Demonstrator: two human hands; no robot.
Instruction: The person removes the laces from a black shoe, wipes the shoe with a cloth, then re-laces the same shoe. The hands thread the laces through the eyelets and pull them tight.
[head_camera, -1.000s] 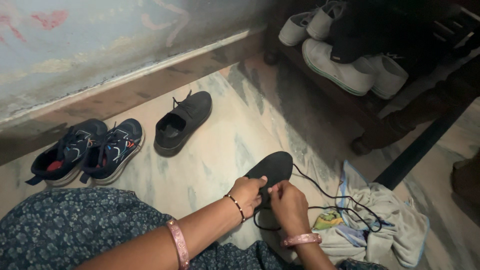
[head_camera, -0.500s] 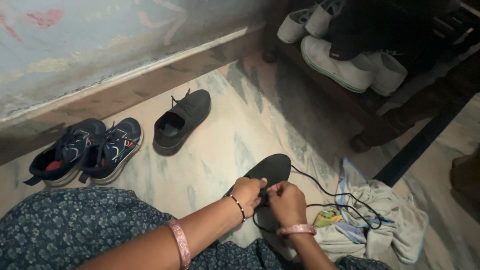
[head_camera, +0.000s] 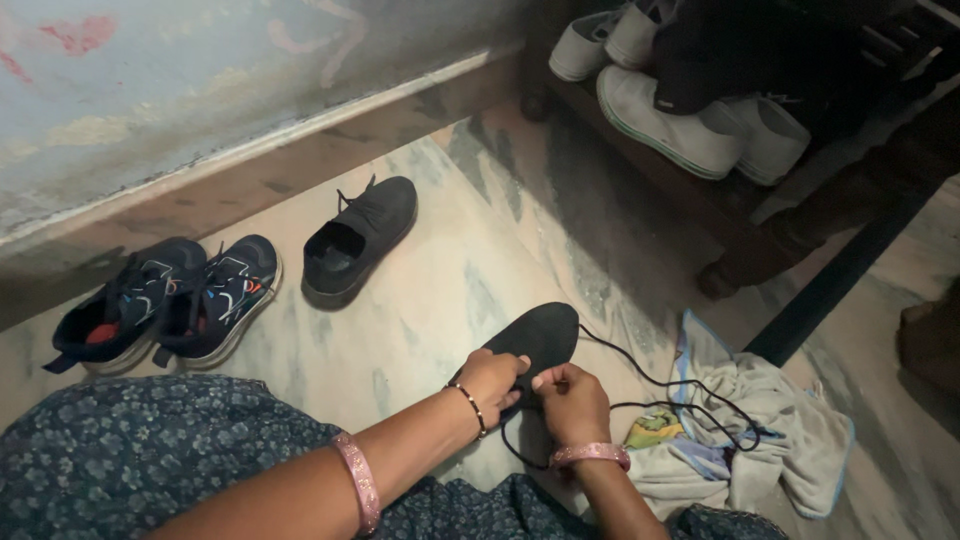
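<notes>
Bare floor (head_camera: 430, 300) ahead; cloth pile (head_camera: 770, 440) right, black shoe (head_camera: 358, 240) beyond.

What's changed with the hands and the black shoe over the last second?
Very little. Both hands stay on the black shoe: the left hand grips its near end, and the right hand keeps pinching the black lace, having shifted only slightly. Nothing was picked up or let go. The lace still trails over the pale cloth, and the other black shoe and the dark blue sneakers have not moved.
</notes>
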